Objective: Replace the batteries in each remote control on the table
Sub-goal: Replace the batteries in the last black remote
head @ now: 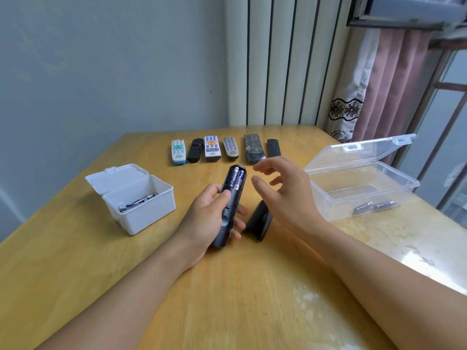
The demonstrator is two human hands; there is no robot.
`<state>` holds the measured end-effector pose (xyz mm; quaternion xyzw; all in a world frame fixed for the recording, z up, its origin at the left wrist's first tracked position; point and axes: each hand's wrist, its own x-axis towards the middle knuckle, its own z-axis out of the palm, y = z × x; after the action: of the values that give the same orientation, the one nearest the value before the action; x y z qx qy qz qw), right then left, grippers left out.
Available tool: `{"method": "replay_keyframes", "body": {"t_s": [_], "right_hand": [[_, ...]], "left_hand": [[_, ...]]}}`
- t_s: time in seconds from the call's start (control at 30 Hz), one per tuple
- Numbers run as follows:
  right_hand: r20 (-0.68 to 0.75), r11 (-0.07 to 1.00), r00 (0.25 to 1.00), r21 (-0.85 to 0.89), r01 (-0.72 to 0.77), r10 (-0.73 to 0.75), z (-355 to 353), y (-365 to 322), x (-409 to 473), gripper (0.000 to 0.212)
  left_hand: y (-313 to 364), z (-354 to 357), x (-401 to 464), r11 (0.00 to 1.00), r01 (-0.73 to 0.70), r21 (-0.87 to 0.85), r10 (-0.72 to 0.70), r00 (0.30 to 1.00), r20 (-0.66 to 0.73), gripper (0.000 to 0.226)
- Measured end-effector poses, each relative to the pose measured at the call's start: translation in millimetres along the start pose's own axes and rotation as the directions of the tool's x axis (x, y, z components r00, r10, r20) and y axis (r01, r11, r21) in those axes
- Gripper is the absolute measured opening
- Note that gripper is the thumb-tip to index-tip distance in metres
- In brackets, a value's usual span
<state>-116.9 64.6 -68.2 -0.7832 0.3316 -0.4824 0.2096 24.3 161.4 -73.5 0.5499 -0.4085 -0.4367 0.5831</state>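
My left hand grips a long dark plastic remote control face down above the wooden table, thumb curled over its back; the open compartment at the far end holds two blue-labelled batteries. Just right of it, the black battery cover lies on the table. My right hand hovers beside the remote, fingers spread, holding nothing. To the left sits an open white plastic box with batteries inside, to the right an open clear plastic box with two grey ones. Farthest, six remotes lie in a row.
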Motion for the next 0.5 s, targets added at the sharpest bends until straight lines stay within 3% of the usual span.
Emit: {"method": "replay_keyframes", "body": {"t_s": [0.23, 0.5], "right_hand": [[0.023, 0.997, 0.997, 0.032, 0.073, -0.074, 6.0, -8.8, -5.6, 0.012], [-0.054, 0.993, 0.996, 0.095, 0.071, -0.066, 10.9, -15.8, -11.3, 0.019]], "left_hand": [[1.0, 1.8, -5.2, 0.993, -0.053, 0.104, 0.046, 0.997, 0.068, 0.018], [-3.6, 13.4, -7.3, 0.973, -0.144, 0.180, 0.148, 0.989, -0.008, 0.015]]}}
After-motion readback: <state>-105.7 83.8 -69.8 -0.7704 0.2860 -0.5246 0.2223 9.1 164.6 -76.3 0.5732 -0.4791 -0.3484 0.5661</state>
